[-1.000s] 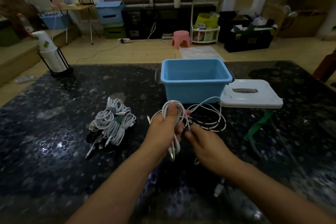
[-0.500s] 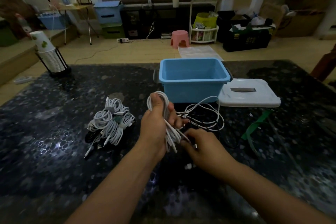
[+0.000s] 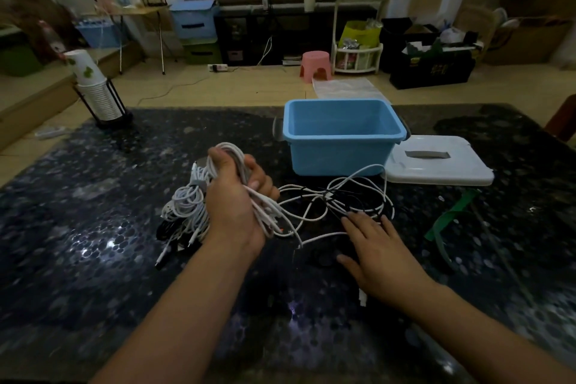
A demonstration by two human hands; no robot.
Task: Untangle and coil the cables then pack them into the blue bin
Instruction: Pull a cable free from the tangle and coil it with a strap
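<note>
- Left hand (image 3: 235, 199) up off the dark speckled table (image 3: 78, 227), fingers curled tight round a looped white cable (image 3: 232, 154), loops poking out over the fist and ends trailing down past the palm.
- Right hand (image 3: 375, 246) low and flat, palm down, fingers straight and a bit spread, fingertips (image 3: 346, 220) right at the loose tangle of white and black cables (image 3: 343, 196). Touching or just above? Can't tell.
- Loose tangle sprawled on the table between the two hands, just in front of the blue bin (image 3: 341, 146).
- Bundle of coiled white cables (image 3: 187, 206) sitting on the table just left of the left hand, partly hidden behind it.
- Blue bin open, no cables showing inside, white lid (image 3: 436, 162) lying flat beside it on the right.
- Green strap (image 3: 448, 215) on the table further right.
- Stack of paper cups (image 3: 93, 87) in a black rack at the far left corner.
</note>
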